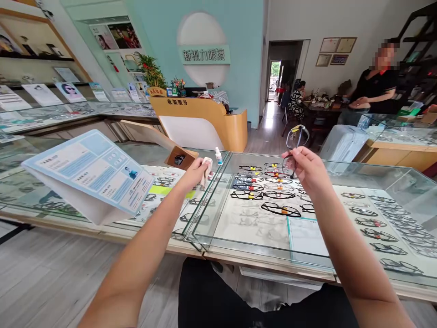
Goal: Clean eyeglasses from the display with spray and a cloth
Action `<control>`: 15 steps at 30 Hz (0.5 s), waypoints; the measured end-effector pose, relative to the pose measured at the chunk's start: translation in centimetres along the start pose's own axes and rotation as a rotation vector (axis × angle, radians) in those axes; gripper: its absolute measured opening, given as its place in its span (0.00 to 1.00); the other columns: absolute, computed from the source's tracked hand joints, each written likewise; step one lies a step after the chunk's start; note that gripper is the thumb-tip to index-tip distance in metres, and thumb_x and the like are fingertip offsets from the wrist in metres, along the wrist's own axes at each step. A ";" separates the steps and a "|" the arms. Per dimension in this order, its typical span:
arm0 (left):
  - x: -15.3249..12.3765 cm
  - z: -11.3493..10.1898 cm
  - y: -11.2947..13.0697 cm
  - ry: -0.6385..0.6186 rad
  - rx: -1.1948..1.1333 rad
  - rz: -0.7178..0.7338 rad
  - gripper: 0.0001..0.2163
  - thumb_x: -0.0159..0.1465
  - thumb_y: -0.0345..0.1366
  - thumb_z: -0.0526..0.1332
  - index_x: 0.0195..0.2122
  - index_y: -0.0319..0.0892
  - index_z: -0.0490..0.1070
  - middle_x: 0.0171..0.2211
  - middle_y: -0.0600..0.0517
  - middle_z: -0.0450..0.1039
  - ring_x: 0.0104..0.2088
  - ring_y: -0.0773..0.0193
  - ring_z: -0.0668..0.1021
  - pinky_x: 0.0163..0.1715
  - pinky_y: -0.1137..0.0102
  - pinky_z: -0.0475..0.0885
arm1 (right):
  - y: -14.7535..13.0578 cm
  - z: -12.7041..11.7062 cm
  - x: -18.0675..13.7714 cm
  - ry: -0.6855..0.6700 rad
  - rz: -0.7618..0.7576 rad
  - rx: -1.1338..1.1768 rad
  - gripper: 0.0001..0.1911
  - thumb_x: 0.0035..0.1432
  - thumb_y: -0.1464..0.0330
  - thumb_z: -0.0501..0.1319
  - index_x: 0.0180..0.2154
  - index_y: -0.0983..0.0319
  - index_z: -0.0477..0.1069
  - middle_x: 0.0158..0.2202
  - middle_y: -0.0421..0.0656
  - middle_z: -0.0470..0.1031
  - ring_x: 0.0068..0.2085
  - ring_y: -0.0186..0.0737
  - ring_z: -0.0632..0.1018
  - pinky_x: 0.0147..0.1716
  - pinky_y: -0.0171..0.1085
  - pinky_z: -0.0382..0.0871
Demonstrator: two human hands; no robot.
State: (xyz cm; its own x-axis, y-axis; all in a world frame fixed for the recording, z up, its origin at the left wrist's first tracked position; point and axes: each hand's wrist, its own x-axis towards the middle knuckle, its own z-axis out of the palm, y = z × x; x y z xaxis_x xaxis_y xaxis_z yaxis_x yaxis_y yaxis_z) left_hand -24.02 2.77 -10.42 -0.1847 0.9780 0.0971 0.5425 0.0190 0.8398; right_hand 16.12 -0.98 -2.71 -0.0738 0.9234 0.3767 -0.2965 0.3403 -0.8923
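Observation:
My right hand (308, 169) is closed on a pair of eyeglasses (297, 136), held up above the glass display case with a yellow tag on one lens. Crumpled in the closed fingers of my left hand (194, 175) is a pale cloth (206, 173). Just beyond that hand a small white spray bottle (219, 156) stands upright on the glass. Several dark-framed eyeglasses (280, 209) with yellow, orange or red tags lie in rows on the glass top, below and left of my right hand.
A blue and white folded sign (92, 173) stands at the left on the display case (211, 243). Behind my left hand is a brown box (179, 157). More eyeglasses (377, 234) fill the case at the right. Further back are a wooden counter (198, 114) and two people.

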 end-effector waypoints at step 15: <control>-5.2 16.0 8.6 -0.292 -0.622 0.139 0.24 0.66 0.62 0.66 0.44 0.44 0.84 0.39 0.49 0.82 0.39 0.56 0.79 0.40 0.66 0.74 | 5.6 -0.8 -1.9 0.110 0.130 0.104 0.28 0.49 0.44 0.83 0.32 0.55 0.75 0.38 0.43 0.87 0.40 0.42 0.79 0.50 0.42 0.73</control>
State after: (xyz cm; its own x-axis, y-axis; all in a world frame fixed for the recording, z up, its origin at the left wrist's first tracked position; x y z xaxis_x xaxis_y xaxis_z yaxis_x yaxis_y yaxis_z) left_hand -5.27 1.15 -12.28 0.1276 0.9802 0.1515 -0.0405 -0.1475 0.9882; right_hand 15.32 -0.69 -8.61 -0.0151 0.9741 0.2257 -0.3889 0.2022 -0.8988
